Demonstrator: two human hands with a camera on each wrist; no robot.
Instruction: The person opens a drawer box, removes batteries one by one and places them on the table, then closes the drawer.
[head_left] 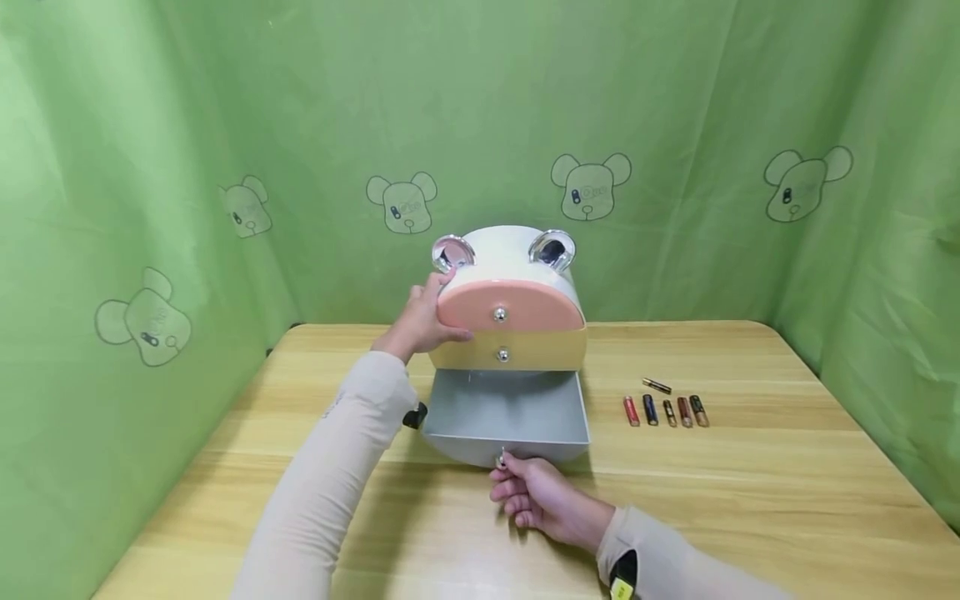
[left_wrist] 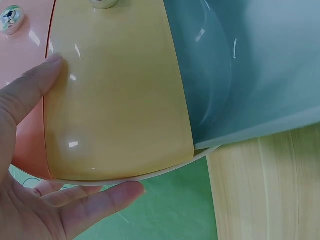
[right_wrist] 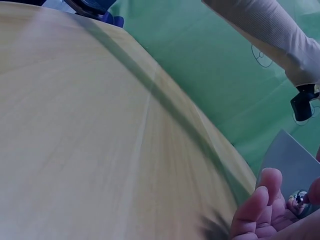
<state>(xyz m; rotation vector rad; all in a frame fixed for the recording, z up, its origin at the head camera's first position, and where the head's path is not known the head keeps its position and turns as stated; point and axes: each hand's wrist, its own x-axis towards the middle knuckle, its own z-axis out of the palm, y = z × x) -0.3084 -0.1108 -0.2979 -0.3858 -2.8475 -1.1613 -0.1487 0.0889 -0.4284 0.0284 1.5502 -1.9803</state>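
Observation:
On the table stands a small white drawer cabinet (head_left: pixel 504 250) with two ear-like silver rings on top. Its pink top drawer (head_left: pixel 480 304) and yellow middle drawer (head_left: pixel 465 354) are closed. The grey bottom drawer (head_left: pixel 510 408) is pulled out, and nothing shows inside it. My left hand (head_left: pixel 422 321) holds the cabinet's left side, thumb across the front and fingers along the side wall, as the left wrist view also shows. My right hand (head_left: pixel 551 498) pinches the bottom drawer's round silver knob (right_wrist: pixel 298 202) between thumb and finger.
Right of the cabinet, several batteries lie in a row, among them a red battery (head_left: pixel 632 411) and a blue battery (head_left: pixel 650 410). Another battery (head_left: pixel 657 386) lies crosswise behind them. Green curtains (head_left: pixel 480 108) enclose the wooden table (head_left: pixel 750 483) at the back and sides.

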